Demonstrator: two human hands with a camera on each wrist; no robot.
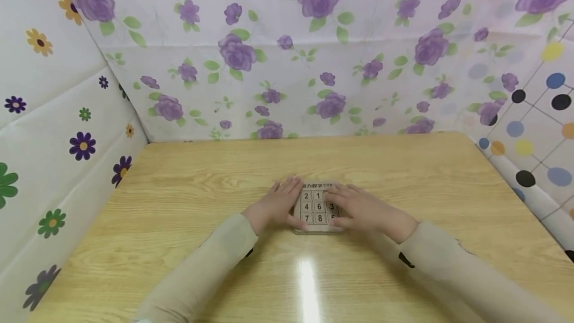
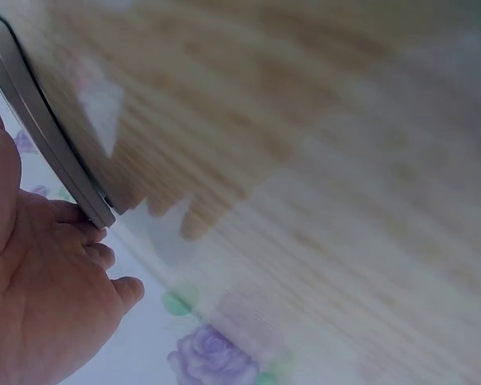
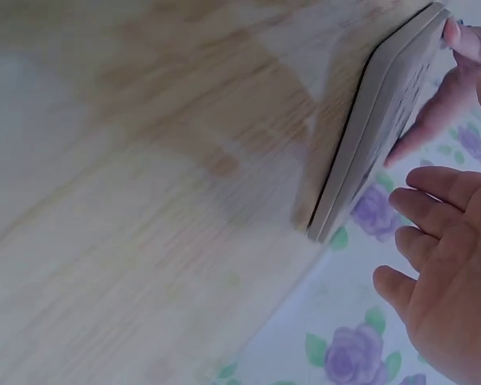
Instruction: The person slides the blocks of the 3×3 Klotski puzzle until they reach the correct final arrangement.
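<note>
A flat number slide puzzle (image 1: 320, 207) lies on the table, with tiles such as 2, 1, 4, 6, 7 and 8 showing. My left hand (image 1: 278, 206) holds its left side, fingers by the upper left corner and thumb on the lower left edge. In the left wrist view, the left hand's fingertips bend at the puzzle's edge (image 2: 52, 132). My right hand (image 1: 365, 209) reaches over the right side, covering the top right tile and part of the 5. In the right wrist view, several outstretched fingers of the right hand (image 3: 457, 249) stand apart from the puzzle (image 3: 369, 128).
The wood-grain table (image 1: 202, 188) has a bright light reflection near its front. A purple-flowered cloth (image 1: 278, 79) hangs behind it. Patterned cloths stand at the left (image 1: 58, 178) and right (image 1: 533, 158).
</note>
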